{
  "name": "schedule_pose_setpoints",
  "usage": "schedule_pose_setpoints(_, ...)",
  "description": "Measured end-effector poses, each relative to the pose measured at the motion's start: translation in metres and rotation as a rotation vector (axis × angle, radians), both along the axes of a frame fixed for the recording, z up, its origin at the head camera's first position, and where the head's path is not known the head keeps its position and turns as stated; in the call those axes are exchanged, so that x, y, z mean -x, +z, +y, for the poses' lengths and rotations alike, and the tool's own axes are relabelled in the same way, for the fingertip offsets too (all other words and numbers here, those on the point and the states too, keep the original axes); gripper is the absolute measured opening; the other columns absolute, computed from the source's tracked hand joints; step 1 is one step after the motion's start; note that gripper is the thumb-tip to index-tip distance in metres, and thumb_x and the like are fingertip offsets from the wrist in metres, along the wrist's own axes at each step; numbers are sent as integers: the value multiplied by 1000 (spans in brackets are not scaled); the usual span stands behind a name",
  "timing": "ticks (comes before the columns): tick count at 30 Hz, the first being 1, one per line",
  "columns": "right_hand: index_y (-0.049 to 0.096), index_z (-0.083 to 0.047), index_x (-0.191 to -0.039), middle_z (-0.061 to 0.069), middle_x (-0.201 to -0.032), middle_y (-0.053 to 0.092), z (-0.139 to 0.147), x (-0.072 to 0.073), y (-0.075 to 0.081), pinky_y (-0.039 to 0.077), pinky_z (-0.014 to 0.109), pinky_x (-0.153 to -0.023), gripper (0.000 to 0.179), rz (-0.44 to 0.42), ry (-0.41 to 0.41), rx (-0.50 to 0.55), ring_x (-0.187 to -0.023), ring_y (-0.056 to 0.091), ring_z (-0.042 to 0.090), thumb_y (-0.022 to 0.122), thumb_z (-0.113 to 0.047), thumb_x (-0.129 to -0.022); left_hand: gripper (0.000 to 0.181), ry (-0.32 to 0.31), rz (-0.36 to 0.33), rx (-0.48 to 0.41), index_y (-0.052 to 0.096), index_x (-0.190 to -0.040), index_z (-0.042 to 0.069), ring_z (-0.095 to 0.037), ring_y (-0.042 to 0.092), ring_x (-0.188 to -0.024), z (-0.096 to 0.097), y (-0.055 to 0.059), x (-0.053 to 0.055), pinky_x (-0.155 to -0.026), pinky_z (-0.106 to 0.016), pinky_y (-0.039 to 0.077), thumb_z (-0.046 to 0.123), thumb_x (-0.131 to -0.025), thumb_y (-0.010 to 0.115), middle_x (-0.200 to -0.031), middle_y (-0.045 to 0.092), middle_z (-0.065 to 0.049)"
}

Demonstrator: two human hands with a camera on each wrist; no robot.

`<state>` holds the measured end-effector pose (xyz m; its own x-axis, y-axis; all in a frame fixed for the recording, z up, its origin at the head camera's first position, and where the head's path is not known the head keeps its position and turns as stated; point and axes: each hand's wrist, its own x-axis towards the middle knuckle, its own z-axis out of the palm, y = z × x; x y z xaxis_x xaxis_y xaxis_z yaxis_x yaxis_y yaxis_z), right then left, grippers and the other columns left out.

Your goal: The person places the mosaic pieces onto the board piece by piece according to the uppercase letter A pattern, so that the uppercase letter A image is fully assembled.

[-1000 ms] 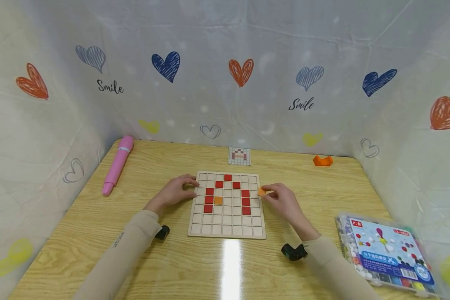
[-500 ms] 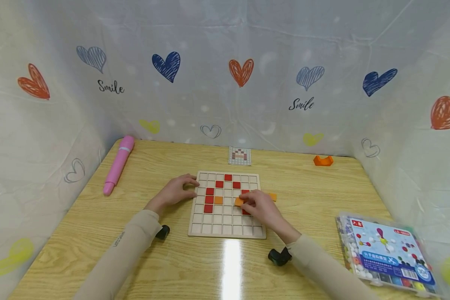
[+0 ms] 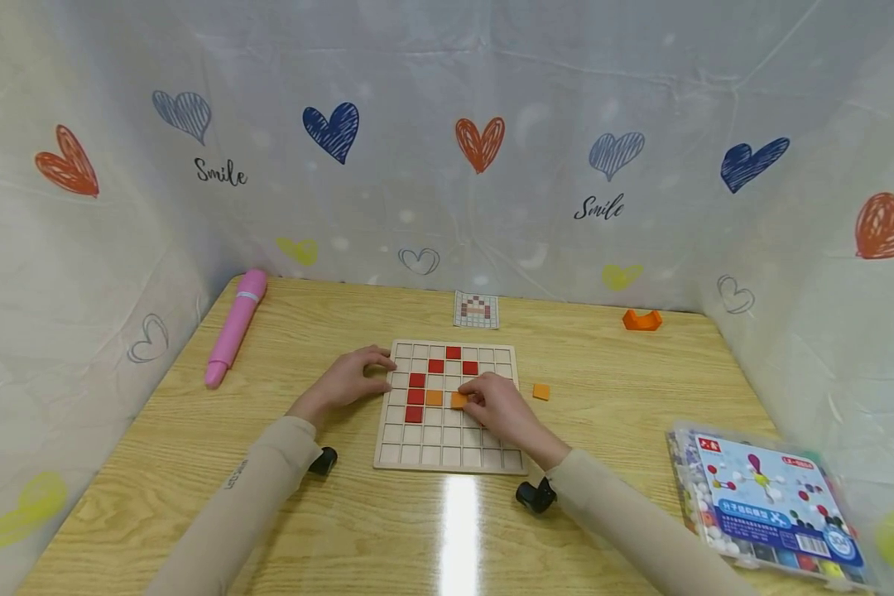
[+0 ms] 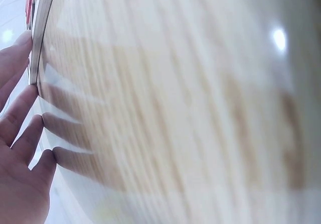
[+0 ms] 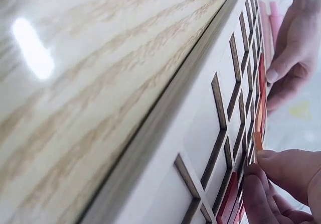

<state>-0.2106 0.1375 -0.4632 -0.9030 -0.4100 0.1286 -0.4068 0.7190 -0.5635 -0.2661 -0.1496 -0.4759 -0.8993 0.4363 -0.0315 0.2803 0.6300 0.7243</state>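
Observation:
A square wooden grid board (image 3: 450, 457) lies mid-table. Several red tiles (image 3: 415, 396) sit in its cells, and one orange tile (image 3: 434, 398) fills a cell beside the left red column. Between thumb and index finger my right hand (image 3: 502, 409) pinches a second orange tile (image 3: 458, 401), low over the middle of the same row; the right wrist view shows this held tile (image 5: 258, 142) standing edge-up at the cells. That hand hides the red tiles on the right side. My left hand (image 3: 348, 382) touches the board's left edge with loosely extended fingers (image 4: 20, 108).
Right of the board lies a loose orange tile (image 3: 540, 391). Behind it is a small printed pattern card (image 3: 476, 310). A pink stick-shaped object (image 3: 236, 329) is at left, an orange curved piece (image 3: 642, 319) back right, and a boxed model kit (image 3: 775, 501) front right.
My right hand has moved left from the board's right edge to its middle, carrying the orange tile. The loose orange tile beside the board has come into view. My left hand stays put.

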Motion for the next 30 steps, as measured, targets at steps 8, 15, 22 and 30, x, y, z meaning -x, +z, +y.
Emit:
schedule_pose_setpoints(8, 74, -1, -105, 8, -98, 67, -7, 5, -2, 49, 29, -73, 20, 15, -9, -34, -82, 55, 15, 71, -3, -86, 32, -9, 0, -5, 67, -120, 4, -40, 27, -143, -1, 3, -2, -117, -54, 19, 11, -89, 72, -146, 47, -18)
schedule_pose_setpoints(15, 75, -2, -103, 7, -97, 67, -12, 8, -3, 49, 31, -74, 18, 4, 9, -67, -83, 55, 16, 71, -4, -86, 32, -7, 1, 0, 67, -120, 3, -40, 25, -143, -2, 2, -2, -118, -53, 18, 11, -89, 71, -146, 46, -18)
schedule_pose_setpoints(22, 74, -2, -104, 7, -95, 64, -15, 9, -1, 48, 30, -72, 18, 2, 24, -102, -81, 53, 16, 71, -3, -86, 33, 3, -30, -5, 67, -120, 4, -36, 23, -145, -1, 2, -1, -119, -51, 16, 12, -89, 72, -147, 45, -15)
schedule_pose_setpoints(30, 74, -1, -102, 7, -92, 65, -16, 9, 0, 46, 29, -71, 18, 11, 24, -101, -79, 51, 15, 71, -2, -85, 31, -9, -11, -12, 67, -119, 5, -38, 23, -145, -2, 2, -2, -118, -52, 17, 11, -89, 72, -146, 46, -16)
